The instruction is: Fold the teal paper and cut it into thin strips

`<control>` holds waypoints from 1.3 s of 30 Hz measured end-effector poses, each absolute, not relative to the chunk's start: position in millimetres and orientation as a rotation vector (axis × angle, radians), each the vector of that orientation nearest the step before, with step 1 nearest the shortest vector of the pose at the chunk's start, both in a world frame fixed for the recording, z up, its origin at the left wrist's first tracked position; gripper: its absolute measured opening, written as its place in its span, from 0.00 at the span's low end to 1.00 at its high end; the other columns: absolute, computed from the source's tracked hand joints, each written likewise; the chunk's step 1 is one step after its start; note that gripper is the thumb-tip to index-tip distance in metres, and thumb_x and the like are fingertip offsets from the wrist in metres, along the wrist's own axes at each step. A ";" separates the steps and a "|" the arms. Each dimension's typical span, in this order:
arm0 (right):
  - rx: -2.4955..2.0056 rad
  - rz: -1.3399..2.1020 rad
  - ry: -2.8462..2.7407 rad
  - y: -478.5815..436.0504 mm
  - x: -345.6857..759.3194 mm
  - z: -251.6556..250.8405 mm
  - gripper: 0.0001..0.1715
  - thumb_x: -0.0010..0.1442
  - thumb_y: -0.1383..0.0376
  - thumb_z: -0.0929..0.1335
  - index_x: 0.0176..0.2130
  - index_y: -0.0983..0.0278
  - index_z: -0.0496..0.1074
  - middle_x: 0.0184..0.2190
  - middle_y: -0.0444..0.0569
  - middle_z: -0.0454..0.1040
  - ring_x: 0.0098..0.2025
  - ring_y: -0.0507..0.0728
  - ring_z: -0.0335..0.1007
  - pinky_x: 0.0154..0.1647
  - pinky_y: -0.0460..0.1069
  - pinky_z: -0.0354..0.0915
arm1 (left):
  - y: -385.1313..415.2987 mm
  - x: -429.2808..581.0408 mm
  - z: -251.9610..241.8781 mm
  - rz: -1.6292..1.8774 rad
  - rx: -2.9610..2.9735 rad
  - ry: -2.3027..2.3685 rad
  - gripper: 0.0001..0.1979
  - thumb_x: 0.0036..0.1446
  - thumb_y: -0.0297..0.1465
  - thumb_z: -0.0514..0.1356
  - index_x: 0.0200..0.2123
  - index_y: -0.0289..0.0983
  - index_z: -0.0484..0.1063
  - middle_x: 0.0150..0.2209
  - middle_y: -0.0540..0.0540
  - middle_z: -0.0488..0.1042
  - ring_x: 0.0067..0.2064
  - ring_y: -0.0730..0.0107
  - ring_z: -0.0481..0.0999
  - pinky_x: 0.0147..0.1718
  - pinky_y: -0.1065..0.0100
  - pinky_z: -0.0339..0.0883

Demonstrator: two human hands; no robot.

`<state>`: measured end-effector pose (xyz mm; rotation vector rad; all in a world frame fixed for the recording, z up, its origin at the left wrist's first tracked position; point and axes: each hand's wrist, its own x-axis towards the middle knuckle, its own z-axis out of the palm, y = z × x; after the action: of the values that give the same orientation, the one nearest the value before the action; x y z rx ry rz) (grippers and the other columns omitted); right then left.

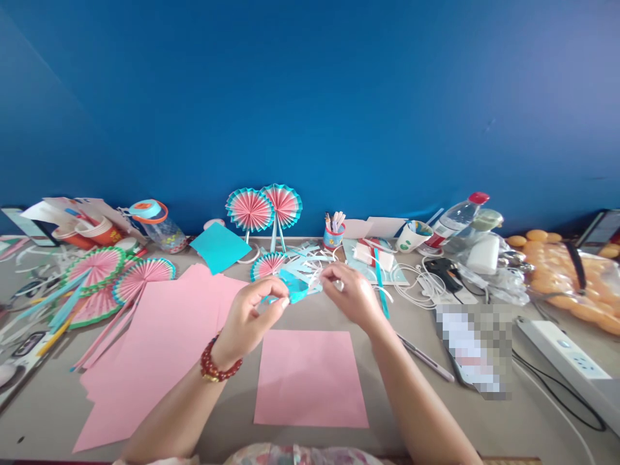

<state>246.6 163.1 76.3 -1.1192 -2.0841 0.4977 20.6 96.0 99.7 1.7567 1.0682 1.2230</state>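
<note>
My left hand, with a red bead bracelet on its wrist, is closed in a pinch on a curled bright-blue strip, probably paper. My right hand is raised beside it, thumb and fingers pressed together; what they hold, if anything, is too small to make out. Below and between both hands, a square pink paper sheet lies flat on the table. Behind them is a heap of thin pale paper strips next to a small pleated pink-and-blue paper fan.
Larger pink sheets overlap at the left, near finished paper fans. A blue square sheet leans at the back. To the right lie a pen, a phone, a power strip and tangled white cables.
</note>
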 end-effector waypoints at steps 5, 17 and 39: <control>-1.612 0.269 -2.120 189.5 267.8 52.1 0.07 0.62 0.67 0.63 0.33 0.61 0.71 0.34 0.45 0.76 0.34 0.53 0.71 0.34 0.45 0.59 | 94.5 -2.6 105.3 1.409 1.551 1.003 0.07 0.64 0.30 0.58 0.33 0.38 0.71 0.34 0.48 0.68 0.36 0.68 0.67 0.37 0.67 0.62; -1.848 0.067 -2.131 202.8 293.5 39.5 0.21 0.57 0.72 0.62 0.47 0.63 0.76 0.48 0.52 0.77 0.37 0.57 0.72 0.30 0.48 0.58 | 93.4 -7.2 110.1 1.478 1.435 1.029 0.08 0.62 0.33 0.61 0.31 0.38 0.72 0.35 0.46 0.69 0.38 0.65 0.67 0.37 0.65 0.63; -0.699 0.633 -2.009 136.3 223.1 83.5 0.28 0.59 0.62 0.73 0.56 0.59 0.63 0.53 0.54 0.72 0.57 0.61 0.68 0.57 0.58 0.65 | 101.4 19.3 96.3 1.291 1.481 1.071 0.10 0.62 0.34 0.59 0.28 0.37 0.69 0.29 0.49 0.68 0.31 0.71 0.65 0.32 0.69 0.61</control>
<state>223.1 136.3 83.5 -0.6987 -2.0093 0.6327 19.3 101.4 96.3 1.4808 1.0712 1.2907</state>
